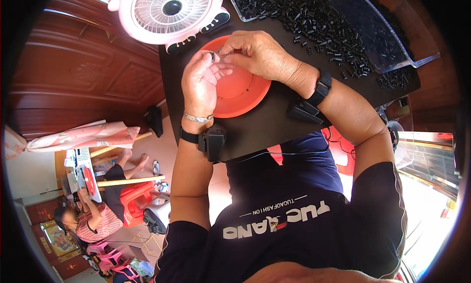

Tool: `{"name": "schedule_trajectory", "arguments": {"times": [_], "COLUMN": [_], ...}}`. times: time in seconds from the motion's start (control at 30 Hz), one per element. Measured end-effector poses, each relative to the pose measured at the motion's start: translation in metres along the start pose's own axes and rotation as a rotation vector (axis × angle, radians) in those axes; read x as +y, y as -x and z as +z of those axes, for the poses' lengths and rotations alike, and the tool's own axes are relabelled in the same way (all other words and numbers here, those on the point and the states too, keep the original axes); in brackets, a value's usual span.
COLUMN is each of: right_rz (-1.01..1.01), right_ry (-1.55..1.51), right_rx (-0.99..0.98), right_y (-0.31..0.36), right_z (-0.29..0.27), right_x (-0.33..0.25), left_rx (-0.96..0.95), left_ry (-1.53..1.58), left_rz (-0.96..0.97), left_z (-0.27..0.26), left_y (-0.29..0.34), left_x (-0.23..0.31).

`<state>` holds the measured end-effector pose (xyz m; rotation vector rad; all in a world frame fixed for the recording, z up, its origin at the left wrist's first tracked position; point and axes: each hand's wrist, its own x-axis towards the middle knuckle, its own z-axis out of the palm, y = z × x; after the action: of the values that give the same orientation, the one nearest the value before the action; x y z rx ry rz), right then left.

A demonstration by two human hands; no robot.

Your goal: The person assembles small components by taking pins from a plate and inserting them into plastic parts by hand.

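A small black part (pixel 213 57) sits pinched at the left hand (pixel 199 84)'s thumb tip, its long axis too small to tell. Just right of it, the right hand (pixel 260 54)'s fingertips nearly meet the left's, their grip unclear, above the orange-red basin (pixel 243 96).

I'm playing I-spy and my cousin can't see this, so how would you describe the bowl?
Find the dark table with a pink-and-white fan at its far left. Next to the fan, partly covered by the left hand and right hand, is the bowl. Its round, orange-red shape stands out from the black pieces and clear tub to its right.
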<state>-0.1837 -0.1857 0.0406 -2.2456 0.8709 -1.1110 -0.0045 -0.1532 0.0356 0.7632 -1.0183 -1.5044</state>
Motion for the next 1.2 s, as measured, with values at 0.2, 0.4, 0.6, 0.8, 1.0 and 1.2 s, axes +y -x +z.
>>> {"name": "schedule_trajectory", "arguments": {"times": [0.2,0.4,0.6,0.8,1.0,1.2], "right_rz": [0.079,0.131,0.138,-0.053,-0.165,-0.281], "right_ry": [-0.161,-0.164,-0.251,-0.092,0.009,0.118], "right_rx": [-0.001,-0.026,0.011,0.018,0.012,0.076], "right_y": [0.000,-0.001,-0.005,-0.006,-0.003,0.001], "right_z": [0.004,0.003,-0.004,-0.009,-0.010,-0.006], "right_x": [0.011,0.012,0.005,0.003,0.000,-0.013], "left_rx": [0.040,0.039,-0.009,-0.069,-0.094,0.006], "left_ry": [-0.099,-0.207,-0.227,-0.216,-0.203,0.013], "left_rz": [0.020,0.066,0.030,0.001,-0.012,0.028], "left_z": [0.006,0.006,0.006,0.007,0.004,0.010], "left_y": [0.001,0.001,0.002,0.003,0.003,0.001], "left_x": [0.006,0.007,0.007,0.001,0.000,-0.006]}}
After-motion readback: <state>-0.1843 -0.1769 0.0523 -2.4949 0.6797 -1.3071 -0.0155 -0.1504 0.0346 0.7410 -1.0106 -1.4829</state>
